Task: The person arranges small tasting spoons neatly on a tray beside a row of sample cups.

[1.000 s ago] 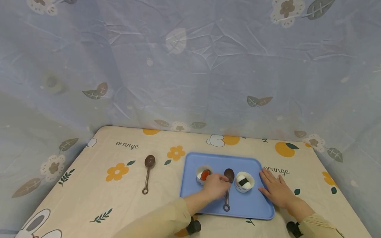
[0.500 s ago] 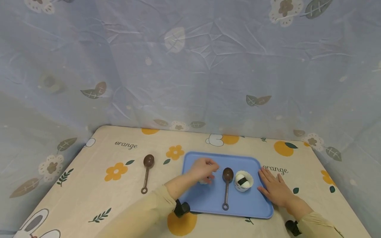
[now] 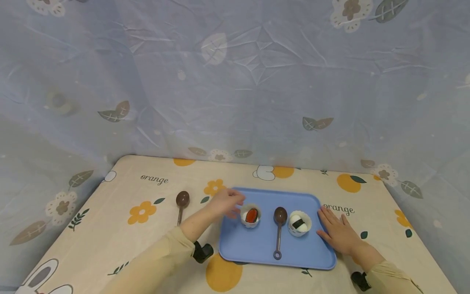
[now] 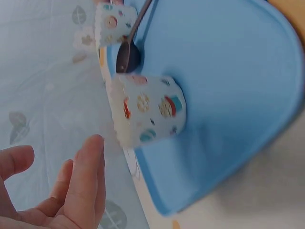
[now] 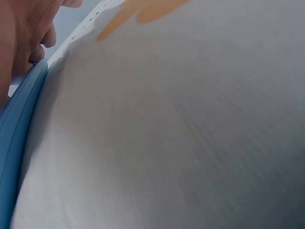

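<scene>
My left hand (image 3: 225, 202) hovers over the left rim of the blue tray (image 3: 257, 249), beside a patterned paper cup (image 4: 157, 112). Its fingers are apart and hold nothing. That cup contains a red-topped sushi piece (image 3: 251, 215). A brown spoon (image 3: 280, 215) lies in the middle of the tray, its handle toward me. Right of the spoon stands another cup (image 3: 298, 234) with a white rice piece (image 3: 296, 220) wrapped in a black strip. My right hand (image 3: 341, 232) rests against the tray's right edge with straight fingers.
A second brown spoon (image 3: 182, 199) lies on the tablecloth (image 3: 92, 241) left of the tray, its handle end hidden by my left forearm. A blue-grey patterned curtain (image 3: 235, 81) rises behind the table.
My left hand has moved left from the spoon on the tray, past the red-topped sushi piece's cup, to the tray's left edge. The right hand has stayed in place.
</scene>
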A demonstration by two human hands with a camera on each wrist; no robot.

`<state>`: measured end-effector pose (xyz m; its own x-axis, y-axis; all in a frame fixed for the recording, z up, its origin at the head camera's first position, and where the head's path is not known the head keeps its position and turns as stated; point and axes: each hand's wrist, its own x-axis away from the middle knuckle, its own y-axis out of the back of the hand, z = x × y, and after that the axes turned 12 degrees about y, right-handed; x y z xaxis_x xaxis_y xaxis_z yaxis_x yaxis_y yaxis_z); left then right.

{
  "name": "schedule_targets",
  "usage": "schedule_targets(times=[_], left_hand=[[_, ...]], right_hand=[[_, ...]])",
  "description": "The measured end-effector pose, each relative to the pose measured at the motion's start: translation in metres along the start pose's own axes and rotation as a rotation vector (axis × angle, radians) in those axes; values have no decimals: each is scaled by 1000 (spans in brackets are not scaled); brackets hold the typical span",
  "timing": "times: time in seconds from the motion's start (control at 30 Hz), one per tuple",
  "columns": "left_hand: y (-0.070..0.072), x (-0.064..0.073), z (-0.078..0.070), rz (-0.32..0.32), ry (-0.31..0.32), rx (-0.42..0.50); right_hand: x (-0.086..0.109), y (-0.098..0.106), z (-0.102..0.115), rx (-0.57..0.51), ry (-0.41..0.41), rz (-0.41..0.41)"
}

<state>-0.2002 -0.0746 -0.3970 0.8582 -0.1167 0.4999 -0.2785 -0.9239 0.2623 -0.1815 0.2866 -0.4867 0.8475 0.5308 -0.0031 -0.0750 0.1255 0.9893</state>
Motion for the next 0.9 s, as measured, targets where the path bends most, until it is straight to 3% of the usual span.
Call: schedule_targets(times=[0.17,0.57,0.9], left_hand=[[19,0,7,-6,5,14],[58,4,26,-81,30,-72],[95,2,46,-168,93,-130]], right_hand=[[-1,-1,-1,2,-7,9],[1,-1,-2,-3,10,7],[1,1,0,12,-4,10]])
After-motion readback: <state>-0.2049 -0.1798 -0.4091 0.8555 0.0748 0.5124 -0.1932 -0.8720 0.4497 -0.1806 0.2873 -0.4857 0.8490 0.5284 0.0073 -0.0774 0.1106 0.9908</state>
